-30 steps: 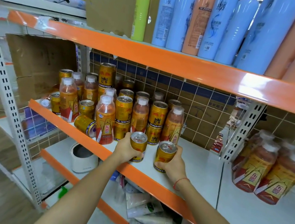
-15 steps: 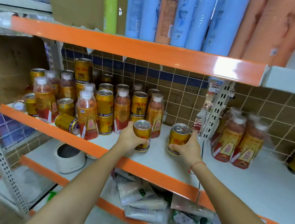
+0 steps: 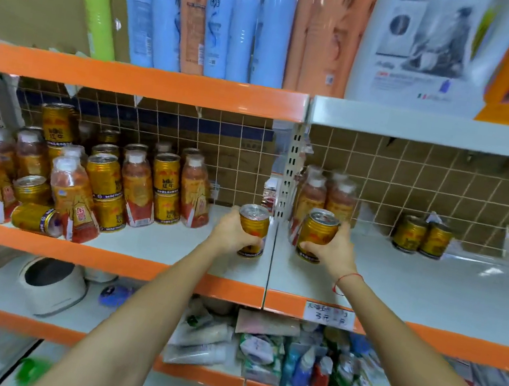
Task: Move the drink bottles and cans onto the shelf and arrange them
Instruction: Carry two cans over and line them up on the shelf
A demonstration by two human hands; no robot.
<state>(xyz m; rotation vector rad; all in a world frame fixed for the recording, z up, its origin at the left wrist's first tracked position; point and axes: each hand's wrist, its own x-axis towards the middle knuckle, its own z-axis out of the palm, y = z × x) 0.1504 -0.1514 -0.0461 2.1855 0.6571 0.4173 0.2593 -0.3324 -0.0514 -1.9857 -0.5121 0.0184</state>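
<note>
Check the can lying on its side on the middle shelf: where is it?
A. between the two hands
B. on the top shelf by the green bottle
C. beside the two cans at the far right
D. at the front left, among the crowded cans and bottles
D: the tipped can lies on its side near the front edge of the middle shelf, at the left among the standing drinks.

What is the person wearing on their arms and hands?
Very little. Both forearms are bare, with no sleeves in view, and neither the left hand nor the right hand has a glove. The only item is a thin red string tied around the right wrist.
</note>
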